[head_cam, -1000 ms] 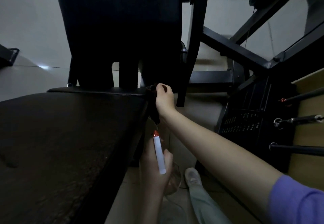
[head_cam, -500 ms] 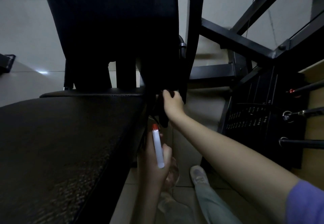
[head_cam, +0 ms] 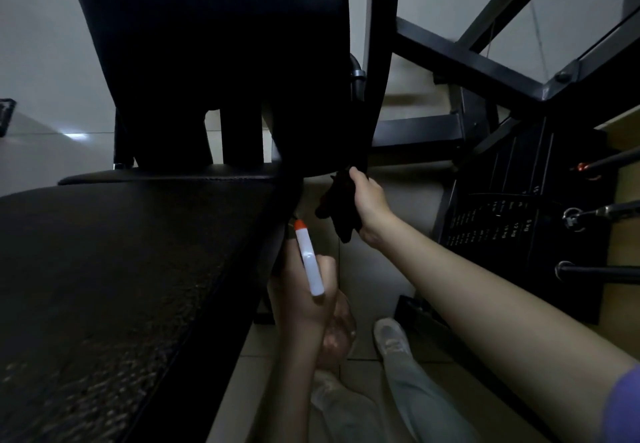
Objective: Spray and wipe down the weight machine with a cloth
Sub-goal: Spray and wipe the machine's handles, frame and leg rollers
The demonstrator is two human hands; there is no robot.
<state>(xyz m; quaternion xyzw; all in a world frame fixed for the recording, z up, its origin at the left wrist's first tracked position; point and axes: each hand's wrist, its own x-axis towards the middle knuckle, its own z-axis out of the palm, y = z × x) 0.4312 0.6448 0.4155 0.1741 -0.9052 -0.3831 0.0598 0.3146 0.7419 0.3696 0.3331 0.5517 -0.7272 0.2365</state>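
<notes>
Weight machine [head_cam: 464, 58]: black steel frame, upright back pad [head_cam: 214, 61], and textured black seat pad [head_cam: 138, 269] filling the lower left of the view. Weight stack [head_cam: 519, 221] with pale printed numbers stands to the right, beside three dark bars with metal ends.

Cloth [head_cam: 337, 207]: dark and bunched. It hangs just under the lower right corner of the back pad, past the far right edge of the seat pad.

Right hand [head_cam: 369, 203]: reaches forward, fingers curled round the cloth, fingertips up at the underside of the back pad. Whether the cloth itself touches the pad cannot be told in the dim light.

Spray bottle [head_cam: 310, 262]: white head with an orange nozzle tip pointing up and forward, close beside the seat pad's edge, below the cloth and apart from it.

Left hand [head_cam: 304, 297]: wrapped round the neck of the spray bottle, gripping it.

Floor [head_cam: 367, 280]: pale tiles. A light shoe [head_cam: 389, 335] and a pale trouser leg show beneath the arms. A purple sleeve [head_cam: 623, 408] sits at the lower right.
</notes>
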